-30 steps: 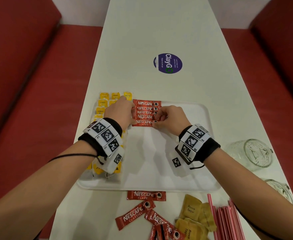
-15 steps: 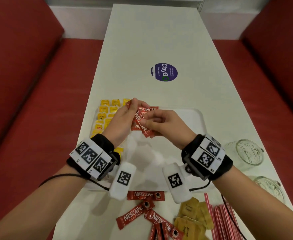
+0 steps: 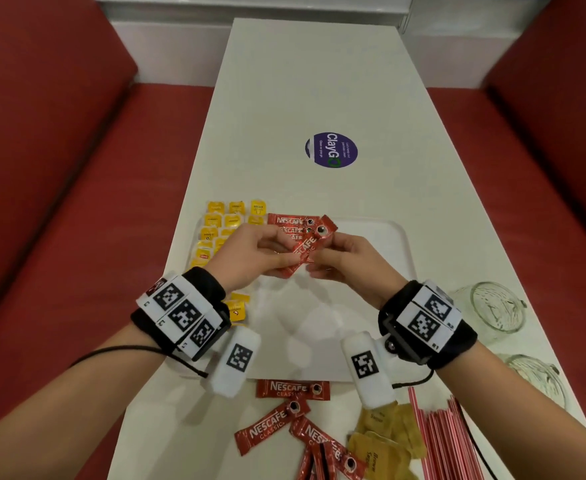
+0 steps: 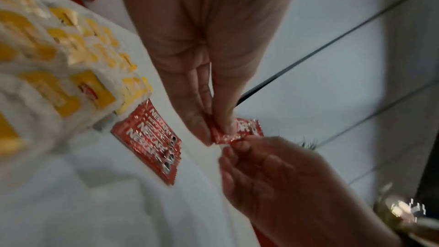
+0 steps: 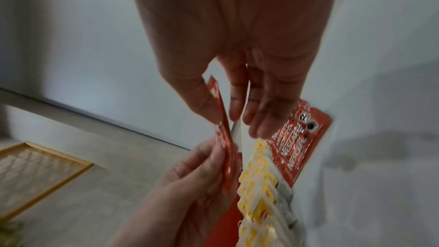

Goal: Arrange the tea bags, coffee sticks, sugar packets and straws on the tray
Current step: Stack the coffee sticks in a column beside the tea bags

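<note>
Both hands hold one red coffee stick (image 3: pixel 310 245) tilted above the white tray (image 3: pixel 395 244). My left hand (image 3: pixel 250 254) pinches its lower end; my right hand (image 3: pixel 347 258) pinches it further up. In the left wrist view the stick (image 4: pixel 247 131) sits between the left hand's thumb and fingers. A stack of coffee sticks (image 3: pixel 293 225) lies at the tray's far edge, beside rows of yellow tea bags (image 3: pixel 222 226) on the tray's left. Loose coffee sticks (image 3: pixel 284 417), brown sugar packets (image 3: pixel 385 441) and red straws (image 3: pixel 447 441) lie on the table in front of the tray.
Two glass jars (image 3: pixel 492 306) (image 3: pixel 534 375) stand on the table at the right. A purple round sticker (image 3: pixel 333 150) marks the white table (image 3: pixel 319 81) beyond the tray. Red bench seats (image 3: pixel 94 202) flank both sides.
Both hands lifted from the stack on the tray with one coffee stick and now hold it tilted above the tray. The view tipped upward.
</note>
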A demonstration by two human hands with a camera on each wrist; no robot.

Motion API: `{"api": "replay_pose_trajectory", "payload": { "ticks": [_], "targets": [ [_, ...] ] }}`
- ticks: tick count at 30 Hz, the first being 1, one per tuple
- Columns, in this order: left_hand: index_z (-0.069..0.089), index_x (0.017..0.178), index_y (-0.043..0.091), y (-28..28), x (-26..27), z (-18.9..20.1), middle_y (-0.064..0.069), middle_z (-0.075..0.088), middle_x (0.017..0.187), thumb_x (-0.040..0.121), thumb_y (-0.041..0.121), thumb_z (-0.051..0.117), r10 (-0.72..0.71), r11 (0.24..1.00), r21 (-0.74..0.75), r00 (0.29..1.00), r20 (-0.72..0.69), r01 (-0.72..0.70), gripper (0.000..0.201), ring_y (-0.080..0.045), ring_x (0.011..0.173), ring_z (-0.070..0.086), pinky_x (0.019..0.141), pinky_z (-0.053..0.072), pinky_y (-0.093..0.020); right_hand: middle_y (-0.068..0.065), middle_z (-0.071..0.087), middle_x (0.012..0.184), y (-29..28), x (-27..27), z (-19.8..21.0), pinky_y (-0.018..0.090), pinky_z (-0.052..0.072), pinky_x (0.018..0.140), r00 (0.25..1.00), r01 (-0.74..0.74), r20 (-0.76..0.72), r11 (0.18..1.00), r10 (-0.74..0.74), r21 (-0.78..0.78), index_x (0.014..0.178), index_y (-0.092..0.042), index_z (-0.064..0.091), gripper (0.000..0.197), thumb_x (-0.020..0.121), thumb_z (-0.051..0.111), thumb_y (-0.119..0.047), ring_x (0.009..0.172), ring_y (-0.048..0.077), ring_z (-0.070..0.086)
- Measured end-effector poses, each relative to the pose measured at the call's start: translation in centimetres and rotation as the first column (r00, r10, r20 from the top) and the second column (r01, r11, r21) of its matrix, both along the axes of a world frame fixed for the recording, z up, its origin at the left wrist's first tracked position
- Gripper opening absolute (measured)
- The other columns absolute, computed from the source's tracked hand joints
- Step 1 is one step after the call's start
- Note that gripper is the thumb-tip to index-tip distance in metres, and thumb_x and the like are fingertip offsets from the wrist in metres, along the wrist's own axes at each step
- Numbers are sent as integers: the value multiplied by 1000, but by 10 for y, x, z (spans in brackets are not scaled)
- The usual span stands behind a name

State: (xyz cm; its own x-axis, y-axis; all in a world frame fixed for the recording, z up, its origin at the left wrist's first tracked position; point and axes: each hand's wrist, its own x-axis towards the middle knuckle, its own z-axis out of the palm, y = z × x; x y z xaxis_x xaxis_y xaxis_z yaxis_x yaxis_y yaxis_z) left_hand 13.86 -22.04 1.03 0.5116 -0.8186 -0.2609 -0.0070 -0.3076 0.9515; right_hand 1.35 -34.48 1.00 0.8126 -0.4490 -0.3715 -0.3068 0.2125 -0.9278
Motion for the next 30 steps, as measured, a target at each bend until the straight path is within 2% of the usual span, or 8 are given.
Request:
{"api": "replay_pose_trajectory", "payload": {
  "ticks": [5, 9, 12, 14, 18, 20, 25, 30],
  "targets": [
    [65, 82, 15, -3, 17, -9, 0, 66, 73, 77, 6, 75, -215, 962, 231, 929, 301, 148, 14, -8, 67, 63, 66, 53, -17, 4, 67, 76, -19, -1, -9, 22, 54, 65, 999, -38, -31, 955, 31, -293, 88, -9, 66, 5, 83, 67, -7, 64, 11, 64],
    [66, 88, 11, -11, 24, -21, 5, 63, 72, 76, 9, 77, -319, 912, 379, 850, 419, 155, 16, -7, 71, 60, 69, 45, -16, 4, 71, 74, -20, 3, -29, 13, 46, 64, 971, -205, -221, 771, 86, -602, 80, -14, 67, 3, 81, 70, -12, 65, 11, 61],
    [64, 83, 15, -17, 26, -26, 8, 60, 71, 76, 11, 77, -389, 876, 453, 795, 465, 164, 15, -14, 78, 61, 77, 46, -27, 9, 72, 78, -22, 6, -39, 23, 49, 68, 955, -259, -275, 754, 108, -604, 78, -17, 65, 9, 81, 69, -10, 58, 9, 56],
    [61, 80, 21, -22, 26, -28, 12, 58, 73, 77, 15, 76, -425, 854, 501, 742, 518, 140, 17, -14, 86, 59, 87, 36, -32, 9, 72, 78, -24, 9, -42, 22, 49, 68, 956, -253, -278, 756, 97, -604, 77, -17, 65, 10, 82, 68, -8, 57, 7, 56],
    [58, 82, 26, -30, 25, -32, 11, 59, 80, 82, 21, 71, -465, 833, 548, 623, 629, 69, 14, -10, 90, 51, 77, 13, -33, 10, 72, 78, -26, 15, -48, 24, 53, 73, 959, -223, -276, 761, 61, -608, 81, -9, 68, 4, 81, 67, -6, 70, 17, 66],
    [58, 80, 27, -31, 26, -35, 12, 56, 76, 82, 21, 70, -459, 838, 542, 618, 638, 63, 14, -9, 88, 49, 71, 9, -32, 7, 72, 77, -27, 17, -50, 13, 48, 69, 955, -232, -291, 742, 52, -629, 81, -9, 68, 4, 81, 66, -6, 71, 15, 66],
    [62, 85, 26, -31, 27, -41, 12, 56, 81, 82, 23, 70, -446, 844, 535, 601, 663, 36, 9, -9, 90, 45, 73, 9, -31, -3, 67, 72, -29, 22, -54, 0, 39, 57, 939, -275, -340, 691, 45, -668, 76, -16, 66, 10, 80, 64, -7, 62, 1, 55],
    [64, 93, 25, -26, 24, -41, 11, 56, 86, 84, 22, 68, -450, 842, 539, 563, 693, 9, 11, -13, 98, 41, 77, 12, -33, -1, 66, 78, -28, 25, -55, 14, 43, 65, 926, -312, -374, 649, 46, -694, 81, -13, 68, 6, 81, 64, -9, 71, 8, 56]
  ]
}}
